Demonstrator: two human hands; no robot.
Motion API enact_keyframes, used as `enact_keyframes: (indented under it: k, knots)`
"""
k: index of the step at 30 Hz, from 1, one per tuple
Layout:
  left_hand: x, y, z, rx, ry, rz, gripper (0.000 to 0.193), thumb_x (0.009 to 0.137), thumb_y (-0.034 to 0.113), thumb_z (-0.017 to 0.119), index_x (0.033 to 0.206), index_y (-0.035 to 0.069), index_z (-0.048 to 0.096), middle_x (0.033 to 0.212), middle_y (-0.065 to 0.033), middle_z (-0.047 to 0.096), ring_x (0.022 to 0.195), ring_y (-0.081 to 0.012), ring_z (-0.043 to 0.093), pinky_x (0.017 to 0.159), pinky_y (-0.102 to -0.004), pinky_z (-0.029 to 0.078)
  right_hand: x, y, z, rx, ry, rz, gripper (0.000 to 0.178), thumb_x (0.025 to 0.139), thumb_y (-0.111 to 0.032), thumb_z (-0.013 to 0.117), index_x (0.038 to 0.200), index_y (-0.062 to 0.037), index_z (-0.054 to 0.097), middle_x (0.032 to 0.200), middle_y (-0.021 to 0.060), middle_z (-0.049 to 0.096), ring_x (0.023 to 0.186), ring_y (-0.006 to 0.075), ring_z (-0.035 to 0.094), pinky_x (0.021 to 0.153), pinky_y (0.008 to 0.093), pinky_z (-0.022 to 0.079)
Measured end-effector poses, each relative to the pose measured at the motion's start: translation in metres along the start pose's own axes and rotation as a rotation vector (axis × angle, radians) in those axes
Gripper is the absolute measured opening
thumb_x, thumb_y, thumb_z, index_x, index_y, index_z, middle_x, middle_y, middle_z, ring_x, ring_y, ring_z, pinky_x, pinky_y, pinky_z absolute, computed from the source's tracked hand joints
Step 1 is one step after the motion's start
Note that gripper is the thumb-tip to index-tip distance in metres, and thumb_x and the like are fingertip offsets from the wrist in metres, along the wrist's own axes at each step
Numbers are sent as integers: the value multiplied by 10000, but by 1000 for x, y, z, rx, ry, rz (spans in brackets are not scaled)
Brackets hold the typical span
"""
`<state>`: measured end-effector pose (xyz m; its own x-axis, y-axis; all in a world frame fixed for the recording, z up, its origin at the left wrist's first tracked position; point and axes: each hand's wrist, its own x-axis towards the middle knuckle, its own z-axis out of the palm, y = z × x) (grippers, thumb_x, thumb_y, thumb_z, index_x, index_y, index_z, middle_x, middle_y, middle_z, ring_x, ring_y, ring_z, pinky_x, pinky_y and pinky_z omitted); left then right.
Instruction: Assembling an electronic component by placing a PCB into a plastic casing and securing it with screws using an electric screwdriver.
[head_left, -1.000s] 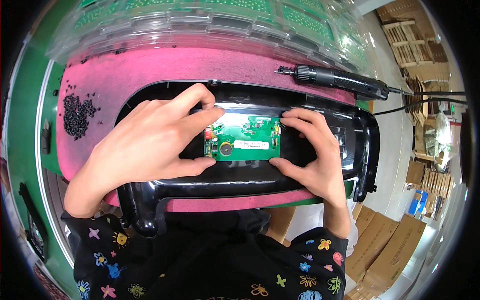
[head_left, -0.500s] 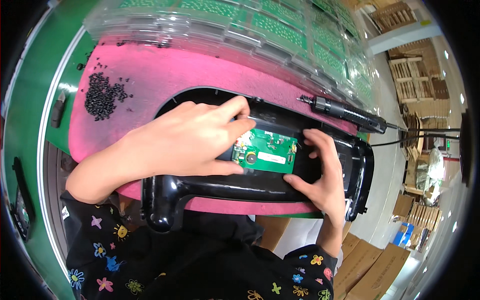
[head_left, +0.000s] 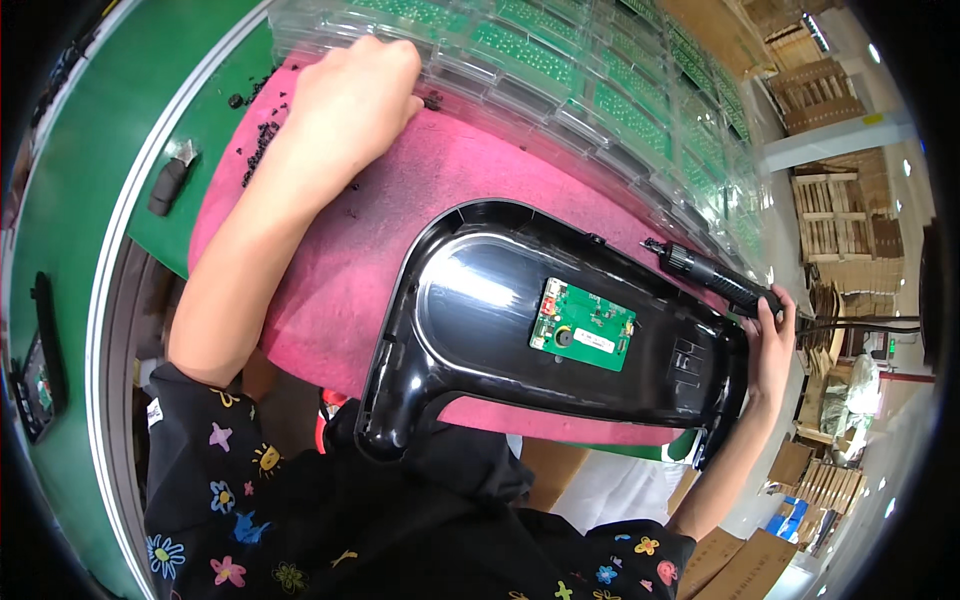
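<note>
A green circuit board [head_left: 585,325] lies inside a long black plastic housing [head_left: 480,345], with neither hand on it. My left hand [head_left: 355,100] is at the far left, curled closed over the small black screws [head_left: 262,150] on the pink mat. Its fingertips are mostly hidden, so whatever they pinch does not show. At the right, the fingers of my right hand [head_left: 772,335] close around the rear end of a black electric screwdriver [head_left: 715,278], near its cable. The screwdriver lies along the housing's far edge, its bit pointing left.
Clear plastic trays of green boards [head_left: 560,70] are stacked along the far side of the pink mat [head_left: 320,300]. A dark utility knife [head_left: 168,185] rests on the green table at left. Cardboard boxes [head_left: 745,565] stand on the floor at lower right.
Both hands have left the circuit board, which stays in the housing. My left hand moved far left to the screws, my right hand to the screwdriver. The whole view has shifted.
</note>
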<state>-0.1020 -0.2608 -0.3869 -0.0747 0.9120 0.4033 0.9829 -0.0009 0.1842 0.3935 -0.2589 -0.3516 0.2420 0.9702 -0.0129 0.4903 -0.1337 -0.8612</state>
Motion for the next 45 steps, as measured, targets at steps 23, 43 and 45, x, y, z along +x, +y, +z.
enact_keyframes:
  k: [23, 43, 45]
  knots:
    - [7, 29, 10, -268, -50, 135, 159, 801, 138, 634, 799, -17, 669, 762, -192, 672, 683, -334, 674, 607, -425, 543, -44, -89, 116, 1267, -333, -420, 340, 967, -315, 579, 1220, -92, 530, 857, 6, 506, 905, 179, 487, 1015, 478, 322]
    - [-35, 91, 1, -772, -159, 821, 216, 735, 74, 755, 858, 1, 592, 802, -99, 613, 705, -280, 625, 568, -361, 508, -91, -83, 129, 1292, -610, -557, 289, 918, -287, 651, 1096, -185, 447, 766, -67, 490, 786, 109, 472, 928, 419, 333]
    - [-35, 93, -1, -717, -165, 834, 238, 724, 94, 760, 858, 4, 585, 813, -99, 611, 719, -283, 629, 575, -365, 512, -95, -85, 132, 1294, -579, -533, 261, 928, -276, 633, 1086, -186, 446, 765, -67, 484, 792, 109, 471, 935, 416, 334]
